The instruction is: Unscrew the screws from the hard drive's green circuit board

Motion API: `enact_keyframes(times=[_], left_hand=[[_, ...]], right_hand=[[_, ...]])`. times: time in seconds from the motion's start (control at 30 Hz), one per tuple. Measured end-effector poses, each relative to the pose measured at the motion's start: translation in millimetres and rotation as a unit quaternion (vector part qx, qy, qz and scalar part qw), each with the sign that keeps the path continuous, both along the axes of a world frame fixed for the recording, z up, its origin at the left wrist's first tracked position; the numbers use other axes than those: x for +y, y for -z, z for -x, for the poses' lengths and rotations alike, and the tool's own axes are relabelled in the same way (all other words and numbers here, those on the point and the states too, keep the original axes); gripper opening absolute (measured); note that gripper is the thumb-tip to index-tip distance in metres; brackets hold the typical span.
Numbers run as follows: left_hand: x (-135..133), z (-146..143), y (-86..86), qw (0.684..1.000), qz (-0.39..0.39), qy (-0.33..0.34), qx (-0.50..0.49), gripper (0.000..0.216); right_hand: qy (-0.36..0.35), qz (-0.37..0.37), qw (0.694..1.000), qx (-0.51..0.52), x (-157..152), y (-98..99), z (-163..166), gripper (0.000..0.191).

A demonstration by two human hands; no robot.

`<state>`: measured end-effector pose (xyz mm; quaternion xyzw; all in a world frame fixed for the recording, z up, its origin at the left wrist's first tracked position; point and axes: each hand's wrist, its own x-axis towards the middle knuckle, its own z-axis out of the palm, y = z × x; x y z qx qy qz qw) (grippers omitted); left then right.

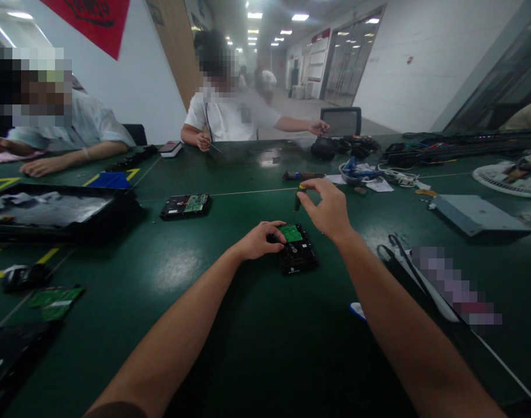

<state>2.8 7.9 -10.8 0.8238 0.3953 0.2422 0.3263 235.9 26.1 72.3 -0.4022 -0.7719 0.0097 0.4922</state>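
Right hand [330, 210] around screwdriver [297, 202], left hand [260, 240] closed on drive [298, 259], green table [243, 331], white walls [435, 58]

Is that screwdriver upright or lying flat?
Nearly upright: the right hand holds the screwdriver by its top, shaft pointing down toward the green circuit board on the hard drive.

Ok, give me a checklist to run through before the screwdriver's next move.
1. Hard drive lying on the green table, green circuit board facing up: ok.
2. Left hand touching the drive's left side: ok.
3. Right hand holding the screwdriver by its handle: ok.
4. Screwdriver shaft pointing down toward the drive's far end: ok.
5. Tip seated in a screw: cannot tell, too small to see.
6. Second hard drive lying apart from this one: ok.
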Motion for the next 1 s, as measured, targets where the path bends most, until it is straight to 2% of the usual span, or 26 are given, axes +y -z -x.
enact_keyframes(times=[0.23,0.43,0.57,0.77,1.0], left_hand=[[0.8,-0.2,0.2,1.000,-0.002,0.006,0.004,0.023],[-0.2,0.6,-0.8,1.000,0.002,0.002,0.003,0.024],[0.5,0.1,-0.4,1.000,0.004,-0.002,0.007,0.024],[0.7,-0.4,-0.5,1.000,0.000,0.010,-0.006,0.023],[0.5,0.3,0.0,1.000,0.002,0.002,0.005,0.024]], right_hand=[[0.030,0.014,0.999,0.009,1.2,0.8,-0.1,0.014],[0.003,0.021,1.000,0.008,-1.9,-1.3,1.3,0.012],[0.015,0.012,1.000,-0.002,-1.8,-2.2,0.8,0.017],[0.018,0.033,0.999,0.021,2.6,2.1,-0.8,0.013],[0.014,0.005,1.000,-0.007,-0.1,-0.5,-0.4,0.016]])
